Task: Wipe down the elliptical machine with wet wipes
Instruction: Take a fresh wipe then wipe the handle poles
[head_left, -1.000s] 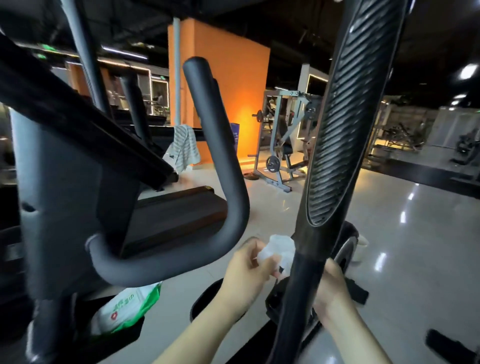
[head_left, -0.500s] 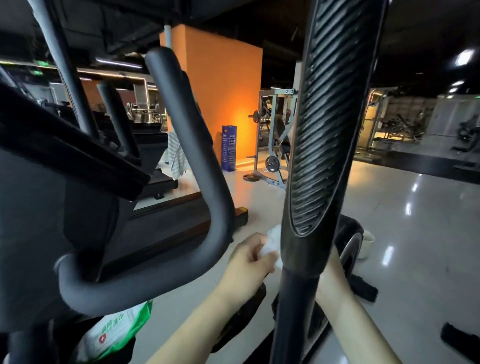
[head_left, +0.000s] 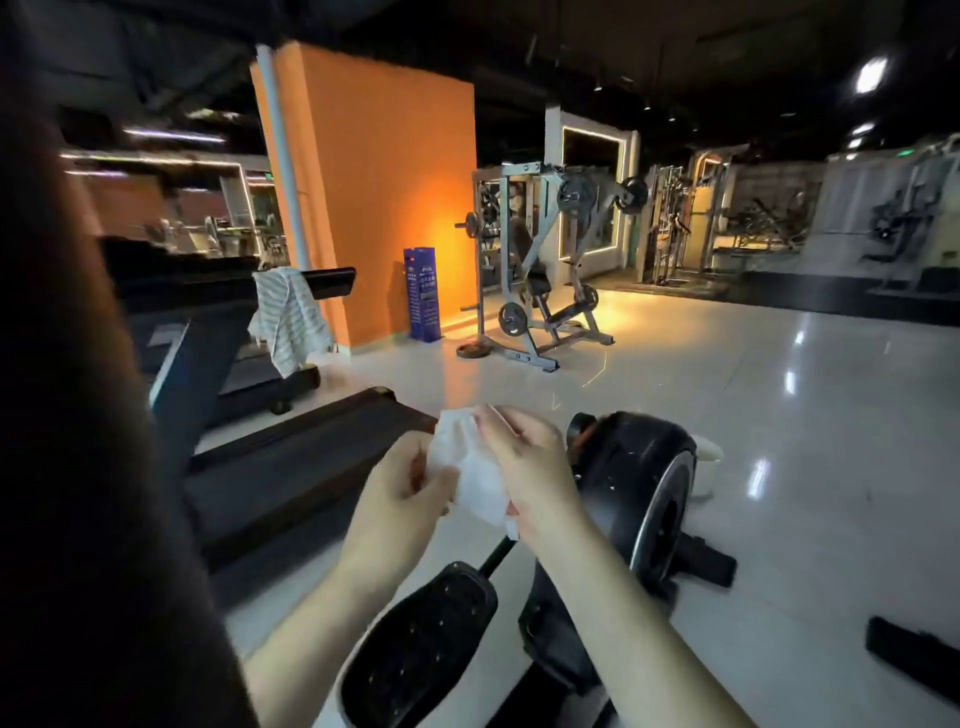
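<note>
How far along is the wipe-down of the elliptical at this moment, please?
Done: no surface visibly shows wiping, so I cannot tell. In hand: the left hand and right hand both grip a white wet wipe, held in mid-air. Left: the black pedal and flywheel housing below, neither touched by the wipe.

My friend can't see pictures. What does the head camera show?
A left hand and right hand pinch a white wet wipe above the elliptical machine's black pedal and flywheel housing. Behind, a striped towel hangs on a treadmill.
</note>
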